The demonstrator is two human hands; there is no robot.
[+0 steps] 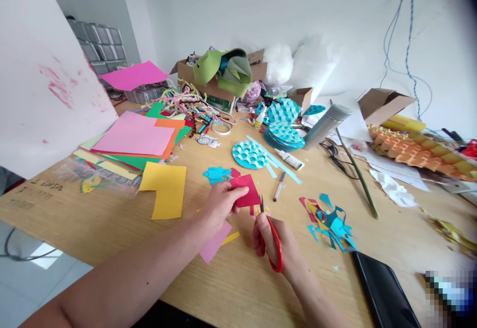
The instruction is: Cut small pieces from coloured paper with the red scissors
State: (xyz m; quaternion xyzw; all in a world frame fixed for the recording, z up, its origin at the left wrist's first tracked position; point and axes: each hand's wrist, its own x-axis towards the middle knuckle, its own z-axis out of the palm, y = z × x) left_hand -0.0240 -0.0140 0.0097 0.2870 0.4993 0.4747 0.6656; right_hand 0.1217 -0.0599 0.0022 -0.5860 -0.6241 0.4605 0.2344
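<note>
My left hand (pixel 220 203) pinches a piece of red paper (pixel 246 190) above the wooden table (pixel 122 223). My right hand (pixel 276 242) grips red-handled scissors (pixel 274 246), their dark blades pointing up at the lower edge of the red paper. A pink paper scrap (pixel 215 242) lies under my left wrist, with a yellow strip (pixel 231 238) beside it. A blue paper fish cut-out (pixel 216 173) lies just beyond the red paper.
Yellow paper (pixel 165 188) and a stack of coloured sheets (pixel 134 140) lie left. Blue and red offcuts (pixel 330 221) sit to the right, with a black tablet (pixel 383 293) at the near right. Blue patterned discs (pixel 249 154), a pen (pixel 278 186), boxes and clutter fill the back.
</note>
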